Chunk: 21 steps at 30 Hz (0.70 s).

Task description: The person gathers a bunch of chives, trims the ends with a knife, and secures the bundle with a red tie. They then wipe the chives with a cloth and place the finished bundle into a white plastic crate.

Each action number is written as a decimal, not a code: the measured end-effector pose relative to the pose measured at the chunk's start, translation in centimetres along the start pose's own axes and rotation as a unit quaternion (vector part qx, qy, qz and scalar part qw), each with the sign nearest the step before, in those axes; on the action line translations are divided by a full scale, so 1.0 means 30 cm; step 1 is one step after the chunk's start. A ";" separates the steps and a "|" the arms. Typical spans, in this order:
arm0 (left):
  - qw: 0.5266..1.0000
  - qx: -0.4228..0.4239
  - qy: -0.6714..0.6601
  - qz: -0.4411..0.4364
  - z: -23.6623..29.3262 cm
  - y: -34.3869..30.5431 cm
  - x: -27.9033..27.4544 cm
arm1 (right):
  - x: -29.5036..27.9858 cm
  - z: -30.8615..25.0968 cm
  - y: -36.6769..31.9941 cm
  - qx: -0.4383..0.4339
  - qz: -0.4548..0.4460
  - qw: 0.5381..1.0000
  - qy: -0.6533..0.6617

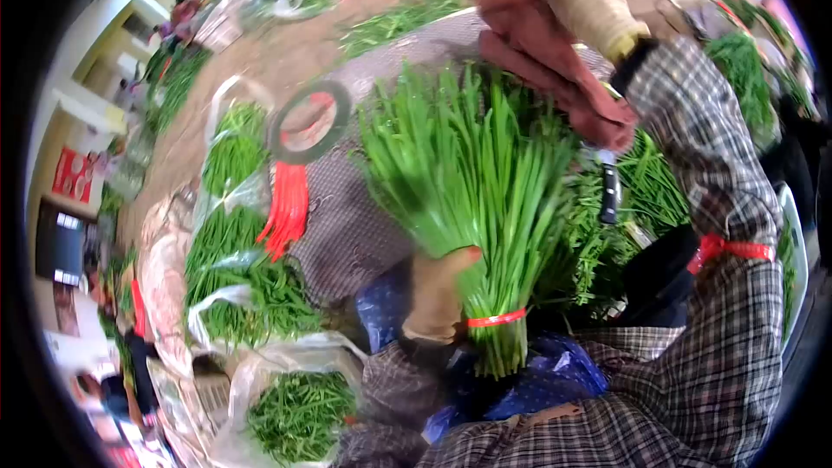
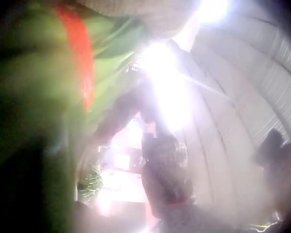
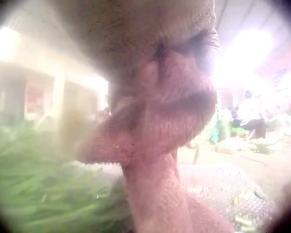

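Observation:
In the head view, my left hand [image 1: 433, 299], in a tan glove, grips a thick bundle of long green garlic chives [image 1: 485, 173] low on its stalks. A red band [image 1: 497, 319] circles the bundle just below that grip. Higher up at the right, my gloved right hand [image 1: 594, 13] holds a crumpled reddish-brown cloth [image 1: 555, 69], which hangs over the far side of the leaves. The cloth [image 3: 155, 121] fills the middle of the right wrist view. Blurred green stalks and the red band [image 2: 80, 53] show close up in the left wrist view.
A grey textured mat [image 1: 347, 217] lies under the bundle, with a dark ring [image 1: 341, 126] and red strips [image 1: 286, 208] on it. A black-handled knife [image 1: 609, 195] lies among loose greens to the right. Bags of greens [image 1: 303, 412] stand at the left.

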<state>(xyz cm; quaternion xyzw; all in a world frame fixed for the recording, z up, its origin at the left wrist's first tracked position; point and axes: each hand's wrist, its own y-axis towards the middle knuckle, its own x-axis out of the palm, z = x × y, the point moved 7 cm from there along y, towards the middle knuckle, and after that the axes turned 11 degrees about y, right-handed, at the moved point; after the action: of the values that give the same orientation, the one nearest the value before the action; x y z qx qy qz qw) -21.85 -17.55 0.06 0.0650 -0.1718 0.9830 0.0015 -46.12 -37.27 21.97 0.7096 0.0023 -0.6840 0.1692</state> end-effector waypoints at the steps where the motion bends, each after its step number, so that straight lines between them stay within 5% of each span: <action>1: 0.999 -0.025 0.044 0.009 0.001 -0.004 0.003 | -0.074 0.141 0.046 0.099 0.072 0.992 0.027; 3: 0.982 -0.112 -0.147 -0.045 0.002 -0.037 0.063 | -0.178 0.181 -0.068 0.058 0.179 0.930 0.315; 4: 0.958 -0.163 -0.191 -0.139 0.029 -0.041 0.077 | -0.191 0.139 -0.181 0.060 0.154 0.886 0.433; 5: 0.984 -0.031 -0.174 -0.023 0.051 -0.021 0.054 | -0.185 0.086 -0.308 0.095 0.111 0.844 0.517; 6: 0.985 -0.062 -0.150 -0.063 0.034 -0.011 0.039 | -0.148 0.027 -0.434 0.199 0.029 0.778 0.596; 7: 0.984 -0.085 -0.125 -0.094 0.021 0.010 0.015 | -0.144 -0.008 -0.535 0.090 0.140 0.885 0.436; 8: 0.980 -0.096 -0.122 -0.126 0.003 0.013 0.041 | -0.114 -0.082 -0.651 -0.032 0.225 0.941 0.250; 9: 0.976 -0.077 -0.133 -0.152 0.005 0.013 0.068 | 0.085 -0.092 -0.743 0.168 -0.169 0.896 0.375; 10: 0.973 -0.055 -0.139 -0.176 0.018 0.011 0.090 | 0.273 -0.125 -0.846 0.204 -0.300 0.783 0.506; 11: 0.970 -0.056 -0.129 -0.197 0.020 0.026 0.105 | 0.422 -0.178 -0.867 0.156 -0.240 0.725 0.626; 12: 0.968 -0.072 -0.105 -0.215 -0.006 0.028 0.144 | 0.400 -0.243 -0.942 0.263 -0.362 0.545 0.709; 13: 0.965 -0.088 -0.079 -0.233 -0.038 0.019 0.169 | 0.416 -0.262 -0.963 0.319 -0.305 0.521 0.731; 14: 0.967 -0.077 -0.067 -0.233 -0.051 0.022 0.169 | 0.422 -0.315 -0.920 0.258 -0.198 0.490 0.809; 15: 0.965 -0.075 -0.060 -0.244 -0.035 -0.005 0.198 | 0.442 -0.311 -0.894 0.249 -0.211 0.571 0.753; 17: 0.952 -0.093 -0.156 -0.245 0.006 -0.060 0.230 | 0.485 -0.347 -0.818 0.096 -0.005 0.505 0.858; 18: 0.949 -0.053 -0.160 -0.268 0.012 -0.051 0.217 | 0.459 -0.359 -0.831 0.093 -0.001 0.508 0.856; 21: 0.963 -0.031 -0.106 -0.247 -0.007 -0.060 0.164 | 0.279 -0.422 -0.882 0.163 -0.078 0.699 0.692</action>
<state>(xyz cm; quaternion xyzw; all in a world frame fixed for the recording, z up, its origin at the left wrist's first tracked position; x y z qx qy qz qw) -26.71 -15.88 1.10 0.2097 -0.1801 0.9335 0.2283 -39.52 -11.15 7.67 0.9967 0.0623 -0.0012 -0.0525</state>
